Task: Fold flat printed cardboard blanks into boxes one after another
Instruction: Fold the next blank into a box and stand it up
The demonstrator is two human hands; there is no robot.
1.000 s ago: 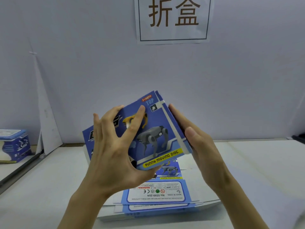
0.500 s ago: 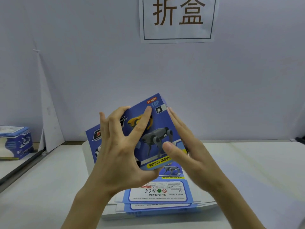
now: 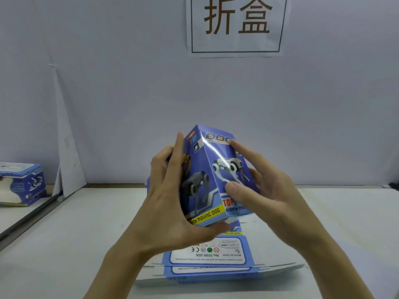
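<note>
Where the pale wall (image 3: 129, 104) fills the back of the view, we log a white table (image 3: 64, 244) below it and a paper sign (image 3: 236, 26) with two dark characters, its top cut off by the frame edge. On the table near us lies a stack of flat blanks (image 3: 216, 262), white edges fanned, the top one showing a blue border and a white label panel printed upside down to us. We see the blue box (image 3: 218, 152) held in the air above that stack, tilted, one long corner edge facing us. Its left panel carries a grey robot dog over a yellow band reading MOVING DOG; its right panel has a white robot dog, a DOG logo up top and a red TOP lower down, with a glare streak across it. The left hand (image 3: 164, 203) grips the box's left side, fingers curled over that panel, thumb under the bottom edge. The right hand (image 3: 265, 190) grips the right side, thumb pressed on the panel, fingers wrapped round the far face. A white sheet (image 3: 67, 147) leans on the wall at left, and a finished box (image 3: 23, 182) sits beside it, partly cut off. We cannot tell whether the held box's ends are closed; its far faces are hidden and the small print is blurred.
</note>
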